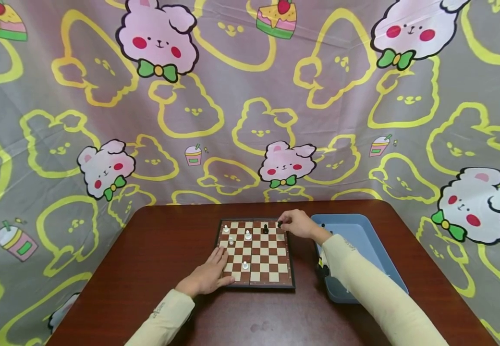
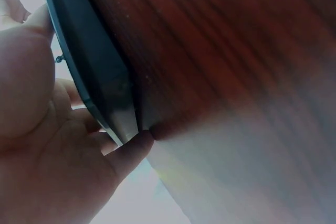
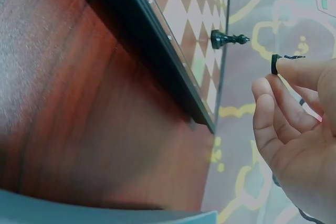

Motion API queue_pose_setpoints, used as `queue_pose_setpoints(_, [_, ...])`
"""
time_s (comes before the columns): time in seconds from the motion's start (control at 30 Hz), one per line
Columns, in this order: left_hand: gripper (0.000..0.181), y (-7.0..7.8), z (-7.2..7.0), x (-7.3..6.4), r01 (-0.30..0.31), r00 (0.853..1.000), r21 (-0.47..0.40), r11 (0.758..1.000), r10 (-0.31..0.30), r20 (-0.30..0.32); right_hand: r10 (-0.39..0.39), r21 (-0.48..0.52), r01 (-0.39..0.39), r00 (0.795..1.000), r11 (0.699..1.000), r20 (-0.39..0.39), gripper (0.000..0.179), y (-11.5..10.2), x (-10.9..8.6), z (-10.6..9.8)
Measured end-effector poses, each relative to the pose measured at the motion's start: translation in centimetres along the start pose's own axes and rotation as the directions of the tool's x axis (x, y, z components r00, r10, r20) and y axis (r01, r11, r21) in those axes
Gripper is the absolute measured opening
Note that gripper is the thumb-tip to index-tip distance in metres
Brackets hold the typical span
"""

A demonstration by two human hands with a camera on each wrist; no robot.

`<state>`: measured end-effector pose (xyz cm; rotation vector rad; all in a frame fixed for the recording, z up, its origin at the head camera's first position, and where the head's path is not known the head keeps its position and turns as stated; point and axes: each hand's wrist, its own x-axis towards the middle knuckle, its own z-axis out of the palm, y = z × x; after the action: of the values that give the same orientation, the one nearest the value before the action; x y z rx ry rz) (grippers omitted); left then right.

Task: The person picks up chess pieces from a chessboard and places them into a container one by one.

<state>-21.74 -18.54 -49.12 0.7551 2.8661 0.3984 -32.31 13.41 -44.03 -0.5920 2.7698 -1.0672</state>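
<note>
A chessboard (image 1: 269, 276) with brown and cream squares lies on the table. My left hand (image 1: 208, 275) rests at its near left corner, the fingers along the left side and the thumb by the front edge. Over the far right corner, my right hand (image 1: 300, 224) pinches a small black chess piece (image 3: 274, 64) between thumb and fingers, base showing. That piece appears held above the squares in the right wrist view. To its left stands another black chess piece (image 1: 265, 229), upright. Several white pieces, among them one white chess piece (image 1: 248, 235), stand on the left half.
Right of the board sits a blue-grey tray (image 1: 390, 266), partly behind my right forearm, with a few small black pieces visible by its left side. The brown table (image 1: 163, 240) ends at a patterned cloth (image 1: 228, 144) hanging behind and at both sides.
</note>
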Motion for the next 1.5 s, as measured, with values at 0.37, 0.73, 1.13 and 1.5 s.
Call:
queue_pose_setpoints(0.37, [0.082,-0.1,0.2,0.1,0.001,1.0,0.007,1.0,-0.001,0.004,-0.046,0.007,0.046,0.999,0.999,-0.016,0.012,0.4,-0.7,-1.7])
queue_pose_setpoints(0.73, [0.083,-0.3,0.3,0.2,-0.004,1.0,0.004,1.0,0.004,0.006,-0.044,-0.035,0.041,0.997,0.999,-0.069,0.013,1.8,-1.6,-3.5])
queue_pose_setpoints(1.13, [0.085,-0.3,0.4,0.4,0.001,1.0,0.011,1.0,-0.001,0.005,0.038,0.003,-0.038,0.995,0.999,-0.089,0.014,3.4,-2.9,-5.4])
queue_pose_setpoints(1.5, [0.085,-0.3,0.4,0.4,-0.001,1.0,0.006,1.0,0.001,0.008,0.027,-0.022,-0.03,0.994,0.999,-0.101,0.016,5.8,-3.8,-6.6])
